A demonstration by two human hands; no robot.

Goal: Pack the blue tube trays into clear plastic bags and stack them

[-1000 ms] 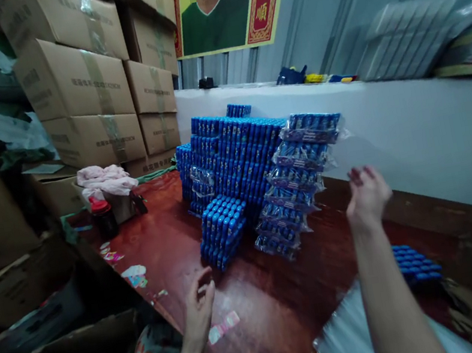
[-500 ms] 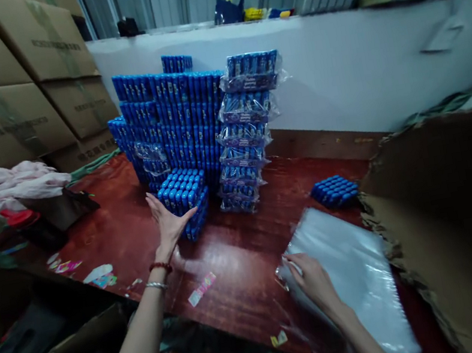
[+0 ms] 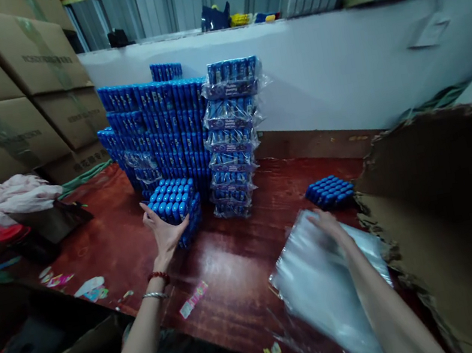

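My left hand (image 3: 166,231) has its thumb and fingers spread around the near corner of a block of small blue rounded-top pieces (image 3: 173,196), touching two of its sides. A red bead bracelet and a silver bangle circle that wrist. My right hand (image 3: 327,224) rests at the far part of a pile of clear plastic bags (image 3: 314,284). Its fingers are smeared by motion, so their grip is unclear. Beyond the block rises a tall wall of the same blue pieces (image 3: 174,114). Beside it stands a column of film-wrapped blue packs (image 3: 230,141).
A small blue pack (image 3: 330,190) lies by a torn-edged cardboard box (image 3: 449,193) on the right. Cartons (image 3: 46,58) are piled at left, near a red-lidded dark bottle (image 3: 23,241) and pink cloth (image 3: 6,195). Paper scraps (image 3: 194,299) lie on the red tabletop (image 3: 228,263).
My right hand has moved from the near left edge of the plastic bags to their far part, and the top bags have shifted. My left hand stays at the blue block.
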